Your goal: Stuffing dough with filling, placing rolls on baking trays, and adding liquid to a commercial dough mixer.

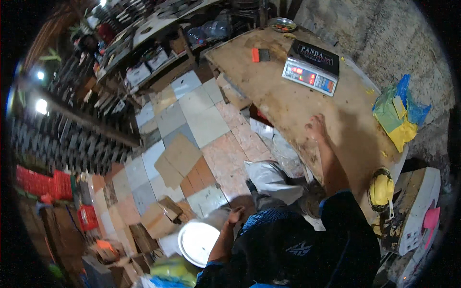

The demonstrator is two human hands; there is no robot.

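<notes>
My right hand (315, 127) is over the brown wooden tabletop (283, 86), its fingers loosely bent and apart with nothing in them. Beyond it stands a digital scale (311, 79) with red lit figures and a dark box (314, 54) on top. Farther left on the table lies a small red and dark block-like thing (260, 55). My left hand (235, 215) is low at my left side, next to a bucket with a bright white round top (199, 242). Its fingers are small and partly hidden, so their hold is unclear.
A blue, green and yellow plastic bag (398, 115) lies at the table's right edge, near a bowl of yellow stuff (381, 192). A metal bowl (282, 24) stands at the far end. White sacks (273, 180) sit below the table; cardboard (178, 161) lies on the tiled floor.
</notes>
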